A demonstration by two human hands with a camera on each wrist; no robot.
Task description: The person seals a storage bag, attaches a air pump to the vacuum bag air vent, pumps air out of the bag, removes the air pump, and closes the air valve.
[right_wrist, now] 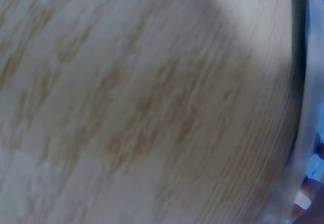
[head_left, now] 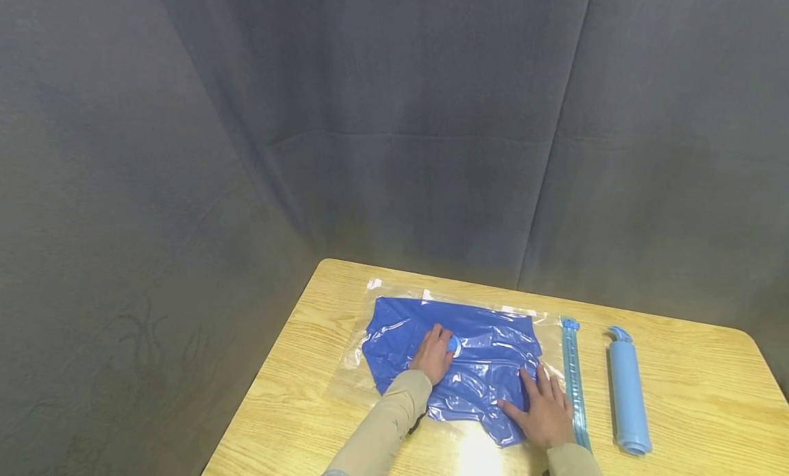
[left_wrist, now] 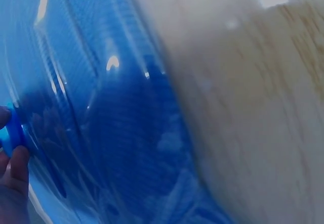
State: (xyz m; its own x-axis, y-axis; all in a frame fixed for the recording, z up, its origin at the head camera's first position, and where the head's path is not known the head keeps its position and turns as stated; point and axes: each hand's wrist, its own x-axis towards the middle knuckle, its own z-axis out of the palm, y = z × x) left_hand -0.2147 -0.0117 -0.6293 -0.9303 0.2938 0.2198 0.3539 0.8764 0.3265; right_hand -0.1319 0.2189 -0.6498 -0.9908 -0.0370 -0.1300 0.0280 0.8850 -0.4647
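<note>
A clear vacuum storage bag [head_left: 550,339] lies flat with a folded blue garment [head_left: 407,318] inside. Near the bag's middle, my left hand [head_left: 433,355] pinches the round blue valve cap [head_left: 455,344] between thumb and fingers. The left wrist view shows the fingertips [left_wrist: 19,158] on the edge of that cap. My right hand [head_left: 544,413] rests spread on the bag's right part, fingers over the garment's edge and close beside the teal zip strip [head_left: 574,377]. Only a sliver of this hand shows at the right wrist view's lower right edge.
A light blue hand pump [head_left: 630,390] lies on the wooden table [head_left: 703,394], right of the bag. A blue zip slider [head_left: 571,324] sits at the strip's far end. Behind and left of the table hangs a grey curtain [head_left: 419,188].
</note>
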